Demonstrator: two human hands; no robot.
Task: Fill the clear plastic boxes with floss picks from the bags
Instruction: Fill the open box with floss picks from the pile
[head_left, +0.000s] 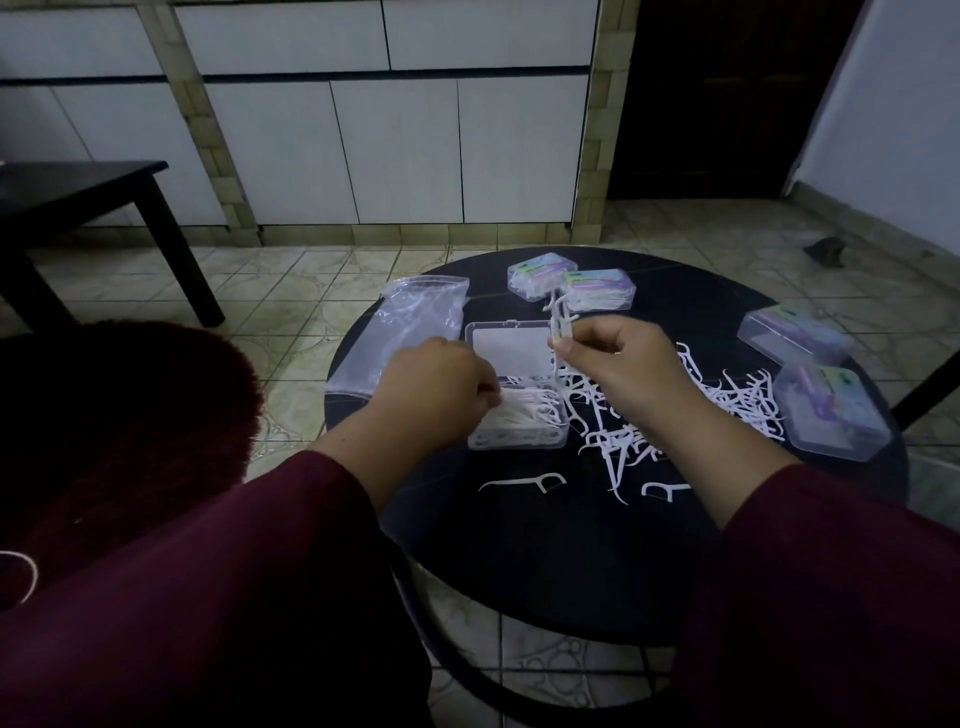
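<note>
open box (511, 387) on table (545, 545), under left hand (434, 384) | bag (402, 332) left of left hand | loose picks (675, 415) beneath and right of right hand (623, 371) | two boxes (569, 283) beyond right hand | two more boxes (815, 379) far right

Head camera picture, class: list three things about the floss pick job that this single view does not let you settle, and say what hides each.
1. Head view: the left hand covers the left part of the open box, so how full it is stays unknown.
2. Printing on the closed boxes' labels is too small and dim.
3. The right hand covers part of the loose picks; no count possible.
</note>
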